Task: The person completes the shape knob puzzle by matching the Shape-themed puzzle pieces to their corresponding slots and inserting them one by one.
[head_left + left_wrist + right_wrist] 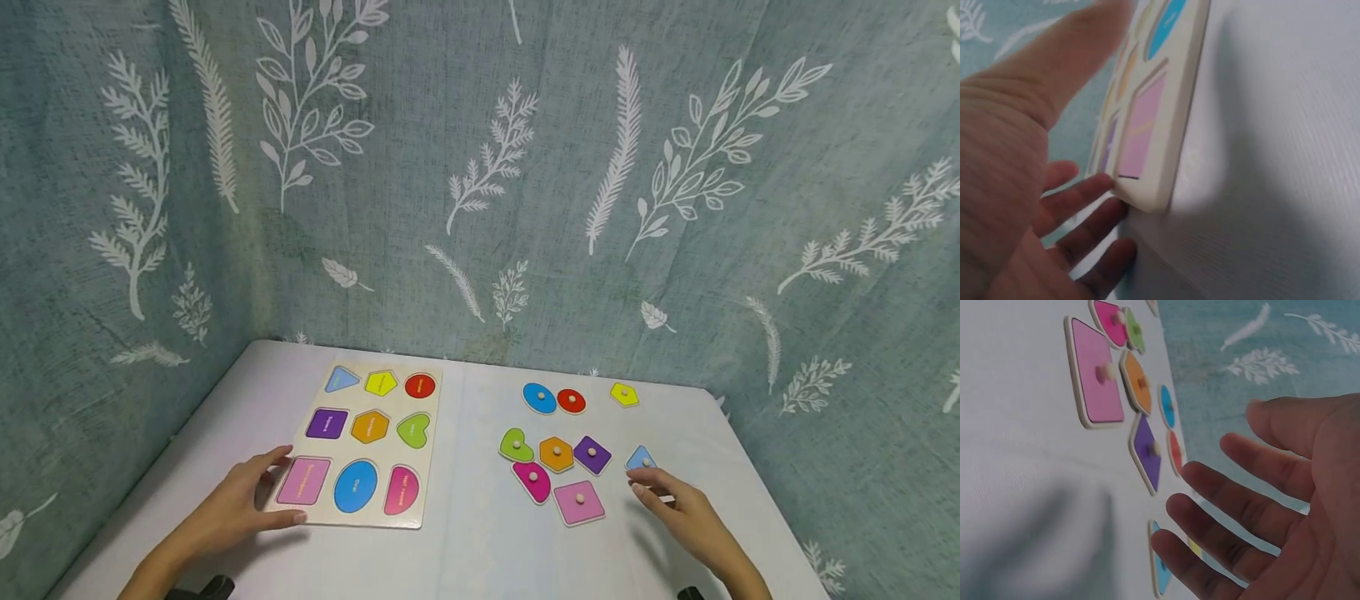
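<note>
Toward the left edge of the white-covered table [472,467] lies a flat cream puzzle board [396,403] printed with nine coloured shapes, tilted slightly, its far end near the table's far edge. At the board's near left corner is the left hand [232,508], thumb and fingers spread wide around that corner; the left wrist view shows the fingertips right at the board's edge, though whether they press on it I cannot tell.

Toward the table's right edge, the right hand [684,512] has its fingers apart and loosely bent above a light blue triangular piece [640,457] with a small knob. The fingertips cover the triangle's near side, so contact cannot be told.

Between this triangle and the board, the other knobbed pieces crowd the surface: a purple square piece [592,455] nearest the triangle, then an orange hexagonal piece [557,454] and a lime-green heart-shaped piece [516,445], with a magenta half-round piece [531,482] and a pink rectangular piece [580,502] closer to the near edge. Near the far edge, a blue oval piece [540,398] sits just beside a red round piece [572,402], and a yellow pentagonal piece [624,394] lies apart, toward the far right corner. Grey-green cloth [420,167] with white leaf prints rises beyond the far edge and along both sides.
</note>
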Demonstrator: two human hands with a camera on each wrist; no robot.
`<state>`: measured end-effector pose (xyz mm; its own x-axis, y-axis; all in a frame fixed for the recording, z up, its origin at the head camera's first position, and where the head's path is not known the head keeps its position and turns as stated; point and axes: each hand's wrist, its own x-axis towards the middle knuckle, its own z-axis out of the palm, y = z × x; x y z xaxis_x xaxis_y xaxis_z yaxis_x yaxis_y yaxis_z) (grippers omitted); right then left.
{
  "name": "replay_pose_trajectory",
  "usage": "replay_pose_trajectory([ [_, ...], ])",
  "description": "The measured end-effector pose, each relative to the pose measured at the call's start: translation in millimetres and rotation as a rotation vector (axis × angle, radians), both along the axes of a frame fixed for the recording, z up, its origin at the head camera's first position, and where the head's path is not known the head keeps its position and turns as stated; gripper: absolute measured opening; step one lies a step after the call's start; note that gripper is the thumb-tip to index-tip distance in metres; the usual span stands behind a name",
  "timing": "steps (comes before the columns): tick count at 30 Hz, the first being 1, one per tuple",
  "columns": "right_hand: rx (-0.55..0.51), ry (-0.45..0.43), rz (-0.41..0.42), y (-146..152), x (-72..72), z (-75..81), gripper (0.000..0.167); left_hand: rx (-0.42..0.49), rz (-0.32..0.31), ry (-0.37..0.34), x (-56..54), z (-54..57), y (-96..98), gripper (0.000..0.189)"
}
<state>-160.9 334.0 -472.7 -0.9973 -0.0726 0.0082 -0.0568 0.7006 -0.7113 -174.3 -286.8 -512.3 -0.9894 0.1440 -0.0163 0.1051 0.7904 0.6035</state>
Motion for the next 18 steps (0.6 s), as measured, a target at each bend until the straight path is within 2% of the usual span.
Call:
replay_pose_trajectory([
  [5,-0.037,0.002,0.035,-12.3,-7.5,-7.0,0.032,0.014,-0.023,0.014,5.8,-8.9,-7.5,0.122],
  [8,-0.041,-0.009,0.042,-21.4,-15.4,-7.9,0.031,0.006,-0.012,0.040,6.5,-11.9,-10.3,0.125],
  [13,-0.031,-0.026,0.038,-35.9,-31.7,-8.6,0.029,-0.004,0.016,0.048,3.1,-13.1,-11.1,0.124],
  [18,-0.037,-0.026,0.055,-49.9,-45.0,-9.7,0.025,0.020,0.010,0.000,-4.9,-11.5,-10.5,0.123],
])
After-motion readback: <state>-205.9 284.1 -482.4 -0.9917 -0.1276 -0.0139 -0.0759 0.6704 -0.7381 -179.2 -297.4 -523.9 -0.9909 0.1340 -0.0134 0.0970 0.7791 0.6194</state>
